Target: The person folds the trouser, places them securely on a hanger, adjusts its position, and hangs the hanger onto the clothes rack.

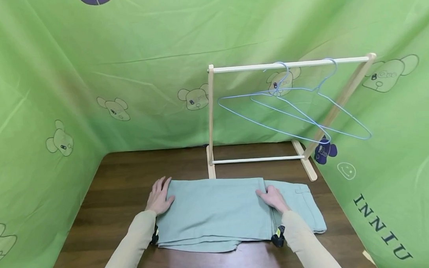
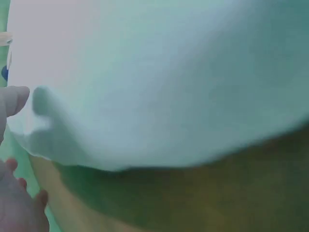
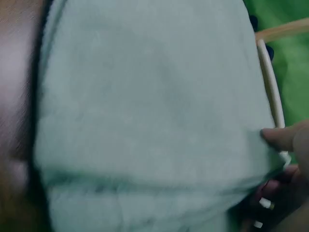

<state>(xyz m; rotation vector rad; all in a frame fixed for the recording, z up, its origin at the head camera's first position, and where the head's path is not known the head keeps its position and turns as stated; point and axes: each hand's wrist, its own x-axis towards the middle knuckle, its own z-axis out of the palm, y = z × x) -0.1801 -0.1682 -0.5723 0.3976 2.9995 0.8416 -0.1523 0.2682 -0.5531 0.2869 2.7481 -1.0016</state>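
A pair of light blue-green trousers (image 1: 217, 210) lies folded on the wooden table, the waistband end (image 1: 303, 190) sticking out at the right beneath the folded legs. My left hand (image 1: 159, 199) is at the left edge with fingers spread; in the left wrist view its thumb (image 2: 17, 99) is over the cloth and its other fingers are beside it. My right hand (image 1: 273, 197) pinches the right edge of the upper layer near its far corner. In the right wrist view that thumb (image 3: 277, 138) is on top, the fingers (image 3: 273, 188) curled below the edge.
Behind the trousers stands a wooden rack (image 1: 210, 110) with a white top bar (image 1: 240, 68). Two blue wire hangers (image 1: 247, 118) hang from the bar. A green printed curtain (image 1: 145, 73) encloses the dark table (image 1: 106, 185) at the back and sides.
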